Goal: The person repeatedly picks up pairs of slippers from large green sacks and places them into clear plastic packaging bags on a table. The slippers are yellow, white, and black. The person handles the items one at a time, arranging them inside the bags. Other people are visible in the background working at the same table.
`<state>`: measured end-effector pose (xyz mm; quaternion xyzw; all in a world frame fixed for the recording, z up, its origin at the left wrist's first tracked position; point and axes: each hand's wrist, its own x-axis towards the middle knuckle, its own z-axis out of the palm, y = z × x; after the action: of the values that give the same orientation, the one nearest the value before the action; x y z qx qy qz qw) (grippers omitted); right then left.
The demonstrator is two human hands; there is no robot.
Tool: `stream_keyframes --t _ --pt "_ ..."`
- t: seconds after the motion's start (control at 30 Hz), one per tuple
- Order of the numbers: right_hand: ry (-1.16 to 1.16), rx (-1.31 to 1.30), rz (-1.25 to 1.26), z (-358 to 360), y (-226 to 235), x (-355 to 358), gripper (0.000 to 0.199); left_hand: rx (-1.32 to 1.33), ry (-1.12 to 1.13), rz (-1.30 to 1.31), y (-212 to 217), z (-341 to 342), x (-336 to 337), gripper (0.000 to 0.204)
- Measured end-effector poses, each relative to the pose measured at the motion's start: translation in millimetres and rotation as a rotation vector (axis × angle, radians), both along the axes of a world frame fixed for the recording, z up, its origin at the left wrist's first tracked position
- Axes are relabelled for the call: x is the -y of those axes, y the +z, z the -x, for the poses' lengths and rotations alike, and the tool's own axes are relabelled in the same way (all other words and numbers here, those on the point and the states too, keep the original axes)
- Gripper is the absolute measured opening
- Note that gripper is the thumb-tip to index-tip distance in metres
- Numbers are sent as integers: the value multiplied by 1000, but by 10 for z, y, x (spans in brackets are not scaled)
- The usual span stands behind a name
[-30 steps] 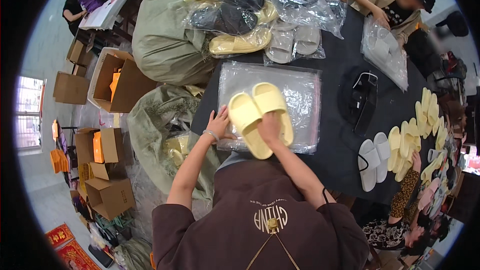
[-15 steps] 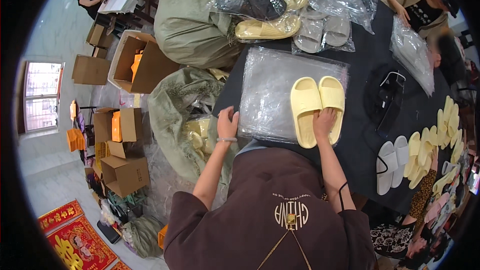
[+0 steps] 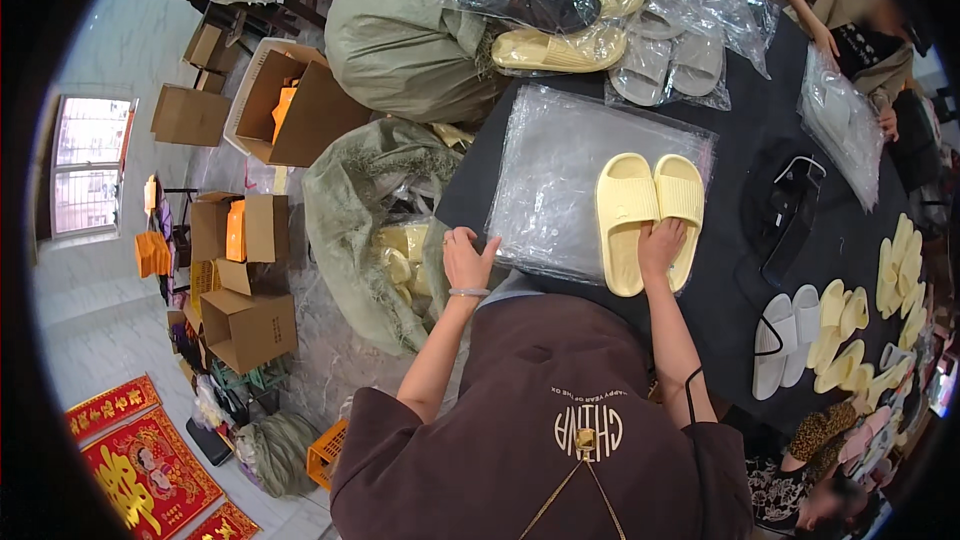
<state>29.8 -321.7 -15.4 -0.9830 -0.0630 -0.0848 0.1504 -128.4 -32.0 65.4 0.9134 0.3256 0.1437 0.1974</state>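
A pair of pale yellow slide slippers [image 3: 622,230] lies side by side, toes away from me, on a flat stack of clear plastic bags [image 3: 545,175]. My right hand [image 3: 660,245] grips the slippers near their inner edges, its fingertips hidden under the strap of the right one. At the near left corner of the stack is my left hand [image 3: 468,258], open, thumb and fingers apart. Whether it touches the bags I cannot tell.
Bagged slippers [image 3: 560,48] are piled at the table's far side. Sunglasses [image 3: 795,210], grey slippers [image 3: 785,340] and more yellow slippers [image 3: 835,325] lie to the right. An open sack [image 3: 340,240] stands left. Across the table a person handles a bagged pair [image 3: 840,120].
The view has shifted a little. My left hand has moved closer to the bag stack's near left corner. My right hand stays on the yellow slippers.
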Motion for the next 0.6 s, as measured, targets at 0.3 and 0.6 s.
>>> stream_keyframes --t 0.3,0.6 --pt "-7 -10 10 0 11 -16 40 -182 -49 317 -313 103 -55 30" --pt "20 -5 21 5 1 -8 36 -202 -187 500 -368 196 -329 28"
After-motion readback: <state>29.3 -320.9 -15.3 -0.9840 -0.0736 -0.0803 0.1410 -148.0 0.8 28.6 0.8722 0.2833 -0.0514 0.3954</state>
